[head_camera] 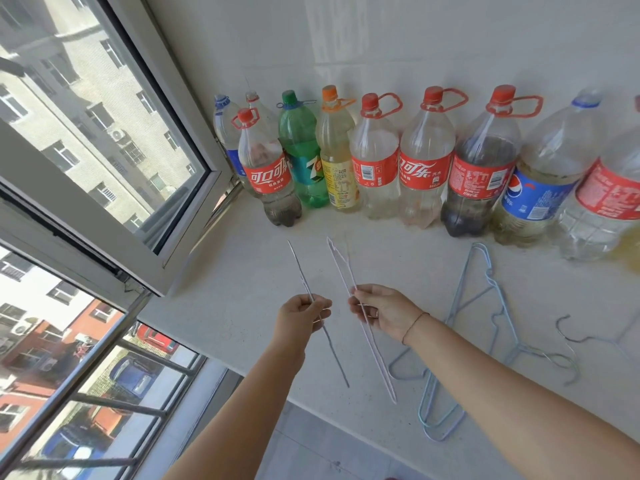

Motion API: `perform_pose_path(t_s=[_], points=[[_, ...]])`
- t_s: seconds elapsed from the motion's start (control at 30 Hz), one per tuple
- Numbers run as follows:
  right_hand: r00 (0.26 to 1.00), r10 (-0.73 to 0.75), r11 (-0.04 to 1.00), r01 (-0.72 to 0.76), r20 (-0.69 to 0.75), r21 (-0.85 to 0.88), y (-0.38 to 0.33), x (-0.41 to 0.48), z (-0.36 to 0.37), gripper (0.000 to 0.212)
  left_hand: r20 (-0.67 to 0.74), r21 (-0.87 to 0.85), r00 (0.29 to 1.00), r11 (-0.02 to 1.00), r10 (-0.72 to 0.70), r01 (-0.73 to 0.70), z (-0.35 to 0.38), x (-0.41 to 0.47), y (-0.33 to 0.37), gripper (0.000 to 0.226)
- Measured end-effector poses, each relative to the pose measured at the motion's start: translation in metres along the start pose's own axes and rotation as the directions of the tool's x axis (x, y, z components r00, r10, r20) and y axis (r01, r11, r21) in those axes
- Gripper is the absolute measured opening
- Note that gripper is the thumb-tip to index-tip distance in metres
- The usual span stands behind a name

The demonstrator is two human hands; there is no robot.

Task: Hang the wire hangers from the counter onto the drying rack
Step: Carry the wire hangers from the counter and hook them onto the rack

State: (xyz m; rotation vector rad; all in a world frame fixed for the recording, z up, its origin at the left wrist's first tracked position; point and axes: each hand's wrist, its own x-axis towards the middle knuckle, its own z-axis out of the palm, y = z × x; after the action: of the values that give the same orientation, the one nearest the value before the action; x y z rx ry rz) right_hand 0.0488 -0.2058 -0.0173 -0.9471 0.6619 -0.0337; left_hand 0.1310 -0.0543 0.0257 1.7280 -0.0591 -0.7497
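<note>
My left hand [304, 315] pinches a thin pale wire hanger [298, 266], seen edge-on, above the white counter [242, 289]. My right hand [382, 311] pinches a second pale wire hanger [341, 265], also edge-on, just to the right. Both hangers are lifted off the counter and run from near me toward the bottles. Several light blue wire hangers [478, 306] lie overlapped flat on the counter to the right of my right arm. A grey one [581, 336] with its hook up lies further right. No drying rack is in view.
A row of large plastic bottles [374, 161] stands along the tiled wall at the back of the counter. An open window [104, 133] with a pale frame is at the left, with a metal railing [104, 393] below it. The counter's front edge runs diagonally near my forearms.
</note>
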Motion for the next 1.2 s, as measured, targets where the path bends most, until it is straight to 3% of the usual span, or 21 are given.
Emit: perform_pose_path(t_s=[0.17,0.5,0.7,0.77,0.87,0.93,1.0,1.1,1.2], points=[[0.996,-0.042,0.998,0.046,0.082,-0.046,-0.012,-0.015,0.026,0.007,0.062,-0.056,0.998,0.998,0.031,-0.027,0.009,-0.012,0.005,0.016],[0.976,-0.206,0.964,0.216,0.077,-0.157,-0.033,-0.045,0.036,0.013,0.135,-0.247,0.988,0.968,0.08,-0.045,0.008,-0.051,0.02,0.009],[0.932,-0.282,0.898,0.34,0.227,-0.28,-0.047,-0.083,0.027,0.012,0.086,-0.269,0.988,0.958,0.13,-0.102,0.009,-0.102,0.025,0.018],[0.898,-0.386,0.802,0.44,0.211,-0.404,-0.059,-0.097,0.017,0.02,0.07,-0.236,0.988,0.964,0.14,-0.12,0.009,-0.125,0.027,0.018],[0.801,-0.503,0.464,0.567,0.324,-0.681,-0.085,-0.12,0.002,0.039,0.068,-0.177,0.985,0.973,0.159,-0.144,0.01,-0.164,0.028,0.019],[0.77,-0.401,0.274,0.618,0.497,-0.737,-0.101,-0.139,-0.002,0.042,0.051,-0.155,0.984,0.974,0.173,-0.163,0.01,-0.191,0.027,0.019],[0.767,-0.204,0.192,0.64,0.608,-0.744,-0.112,-0.158,-0.002,0.034,0.018,-0.169,0.983,0.97,0.182,-0.177,0.009,-0.218,0.025,0.019],[0.73,-0.027,0.162,0.677,0.683,-0.718,-0.119,-0.185,0.006,0.026,-0.02,-0.207,0.985,0.963,0.174,-0.175,0.005,-0.257,0.017,0.018],[0.686,0.067,0.241,0.694,0.725,-0.679,-0.122,-0.211,0.019,0.023,-0.047,-0.244,0.983,0.952,0.178,-0.185,-0.003,-0.291,0.008,0.011]])
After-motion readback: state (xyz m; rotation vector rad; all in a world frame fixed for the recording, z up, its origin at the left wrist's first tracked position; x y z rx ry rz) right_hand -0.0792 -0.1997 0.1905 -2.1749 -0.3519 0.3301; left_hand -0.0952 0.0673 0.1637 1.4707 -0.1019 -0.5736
